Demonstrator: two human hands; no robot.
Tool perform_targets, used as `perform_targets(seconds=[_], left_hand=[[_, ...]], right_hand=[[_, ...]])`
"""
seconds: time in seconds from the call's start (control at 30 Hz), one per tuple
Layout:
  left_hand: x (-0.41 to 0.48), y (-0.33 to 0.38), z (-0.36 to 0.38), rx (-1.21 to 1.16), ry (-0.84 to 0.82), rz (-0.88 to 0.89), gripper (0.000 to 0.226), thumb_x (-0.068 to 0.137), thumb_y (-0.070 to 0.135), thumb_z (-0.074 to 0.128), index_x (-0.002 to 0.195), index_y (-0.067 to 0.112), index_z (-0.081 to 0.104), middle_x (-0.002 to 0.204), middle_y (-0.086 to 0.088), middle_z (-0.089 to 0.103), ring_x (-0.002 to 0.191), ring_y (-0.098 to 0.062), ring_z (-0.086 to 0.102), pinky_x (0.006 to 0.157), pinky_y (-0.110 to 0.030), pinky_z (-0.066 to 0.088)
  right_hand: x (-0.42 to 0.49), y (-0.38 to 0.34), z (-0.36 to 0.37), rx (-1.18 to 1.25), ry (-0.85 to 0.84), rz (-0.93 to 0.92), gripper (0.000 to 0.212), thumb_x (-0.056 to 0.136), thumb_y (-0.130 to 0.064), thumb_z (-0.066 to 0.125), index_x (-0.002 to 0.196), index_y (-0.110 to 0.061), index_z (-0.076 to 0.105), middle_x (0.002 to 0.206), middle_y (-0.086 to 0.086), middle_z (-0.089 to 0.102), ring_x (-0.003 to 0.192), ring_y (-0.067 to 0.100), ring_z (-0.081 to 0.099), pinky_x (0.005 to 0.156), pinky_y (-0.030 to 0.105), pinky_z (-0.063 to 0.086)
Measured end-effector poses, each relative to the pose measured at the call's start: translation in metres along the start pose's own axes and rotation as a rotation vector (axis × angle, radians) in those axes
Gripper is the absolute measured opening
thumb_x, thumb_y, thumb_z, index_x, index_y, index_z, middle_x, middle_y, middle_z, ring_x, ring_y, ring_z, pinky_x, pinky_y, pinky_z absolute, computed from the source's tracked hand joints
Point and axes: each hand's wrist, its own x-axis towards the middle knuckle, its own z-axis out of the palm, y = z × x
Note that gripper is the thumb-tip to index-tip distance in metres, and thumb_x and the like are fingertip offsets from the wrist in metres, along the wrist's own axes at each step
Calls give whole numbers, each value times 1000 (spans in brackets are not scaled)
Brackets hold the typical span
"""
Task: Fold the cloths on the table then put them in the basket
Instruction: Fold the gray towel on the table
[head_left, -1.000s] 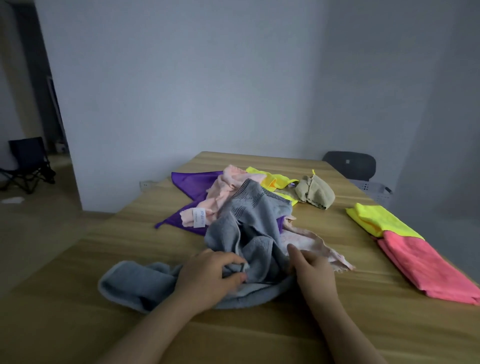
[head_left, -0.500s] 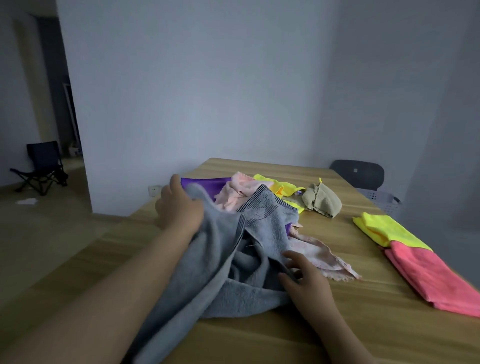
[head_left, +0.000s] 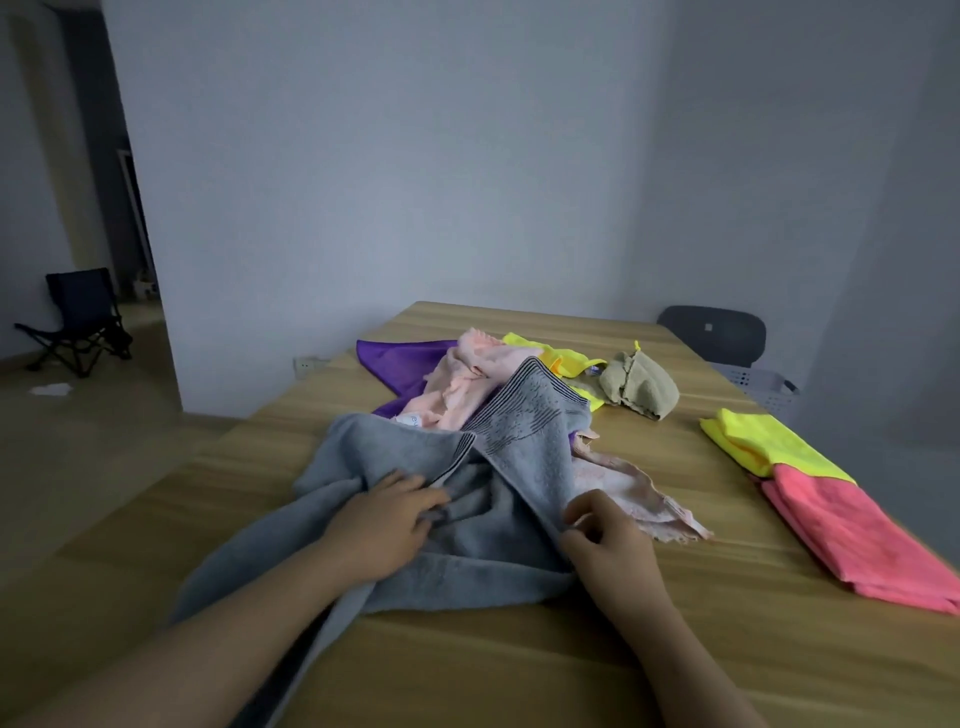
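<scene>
Pressing on the crumpled grey towel (head_left: 524, 447), the left hand (head_left: 382, 525) lies with fingers spread; the right hand (head_left: 605, 538) pinches the towel's right edge. The towel sprawls over the near side of the table (head_left: 675, 649). A white label (head_left: 410, 420) on the pink cloth (head_left: 462, 389) behind it is unreadable. The basket (head_left: 763, 387) stands beyond the far right corner.

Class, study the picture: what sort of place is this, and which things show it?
Probably a plain room in a home or office, used for sorting laundry: a wooden table with a grey towel and other loose cloths, a plastic basket beside a dark chair, bare walls.
</scene>
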Motion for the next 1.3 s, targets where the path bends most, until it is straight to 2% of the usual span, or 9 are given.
perform_targets(seconds=[0.13,0.23,0.4,0.5,0.63,0.87,1.13,1.2,1.3], left_hand=[[-10,-23,-33,254,-150,-145,37,94,18,40,124,35,52,142,3,38,136,-20,28,106,-38,28],[-12,-1,-31,457,93,-133,32,92,24,40,118,34,57,152,0,24,144,-23,7,112,-45,12],[-5,44,10,-130,77,-225,44,96,51,30,101,18,59,115,3,56,115,-17,47,93,-33,34],[7,49,20,-24,76,-341,62,90,65,21,111,20,58,128,-1,52,122,-22,42,104,-41,29],[33,54,12,39,204,-428,58,84,71,30,111,25,55,126,-7,47,117,-28,38,93,-40,31],[93,47,6,-731,127,-656,51,89,12,56,136,5,37,131,-18,50,115,-33,53,94,-38,47],[68,104,-62,-236,827,44,45,77,-3,49,112,22,61,72,0,52,75,-28,55,65,-30,34],[51,121,-74,-313,776,203,44,76,-4,48,107,22,63,66,10,44,65,-6,52,60,-20,35],[28,143,-71,-591,337,402,45,78,-6,47,105,27,61,85,13,58,68,9,52,62,-11,39]], right_hand=[[-6,-5,5,-21,-56,-11,14,81,-19,59,74,-28,51,60,-6,54,54,7,47,54,26,38],[-6,-8,8,-49,-9,-39,10,85,-25,57,80,-32,50,63,-7,54,57,4,49,54,26,39],[-8,-3,7,-238,235,-1,16,86,-20,55,100,-20,62,102,-1,63,99,20,55,84,34,43],[-6,1,0,-487,132,107,41,88,-29,47,130,-31,48,140,-7,44,130,22,33,104,37,26],[-2,3,2,-565,-44,88,39,90,-35,40,128,-37,47,142,-15,39,137,19,23,106,40,21],[1,7,1,-458,17,106,26,89,-35,41,108,-36,59,128,-18,48,127,15,31,97,36,25],[13,12,-12,181,265,228,29,92,-24,47,118,-30,59,105,-2,65,94,13,57,80,30,44],[16,15,-21,475,346,279,24,92,-19,49,112,-25,62,107,4,67,96,16,60,81,32,47],[13,16,-35,1040,399,412,26,95,-21,47,118,-15,57,100,7,63,86,23,63,70,34,50]])
